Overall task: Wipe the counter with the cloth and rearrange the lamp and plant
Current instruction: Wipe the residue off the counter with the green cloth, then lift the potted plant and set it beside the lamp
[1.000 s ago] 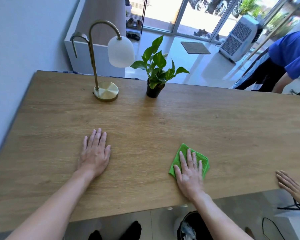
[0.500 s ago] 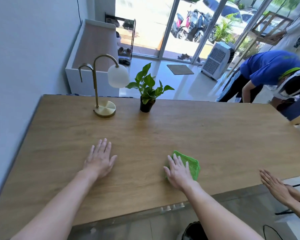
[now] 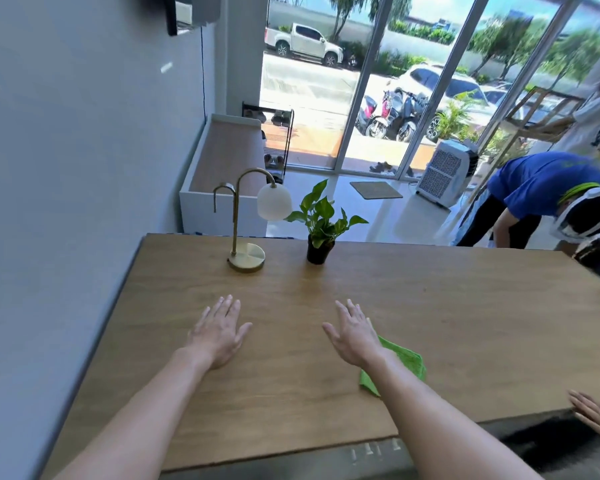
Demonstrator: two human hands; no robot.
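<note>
**Cloth under the right wrist, lamp and plant straight ahead**

Nearest the person, the green cloth (image 3: 400, 365) lies flat on the wooden counter (image 3: 465, 323), close to the near edge and right of centre. The right forearm crosses over it, so only its right part and a near corner show. The right hand (image 3: 352, 332) is spread open, fingers extended and pointing away from the body. It grips nothing, and whether the palm touches the wood cannot be told. The cloth sits behind and to the right of that palm, roughly beneath the wrist, so the hand would have to draw back toward the body to reach it. The left hand (image 3: 219, 332) is also open and empty, flat on or just above the counter, well apart from the cloth.

Farther out, near the counter's far edge, the brass lamp (image 3: 246, 258) stands upright on its round base, its white shade hanging to the right. The potted plant (image 3: 321, 237) stands beside it on the right, upright in a dark pot, with leaves close to the shade. The lamp lies almost straight ahead of the left hand and the plant ahead of the right, so each hand is likely the nearer one for its own object. Another person's hand (image 3: 594, 415) shows at the near right edge.
</note>
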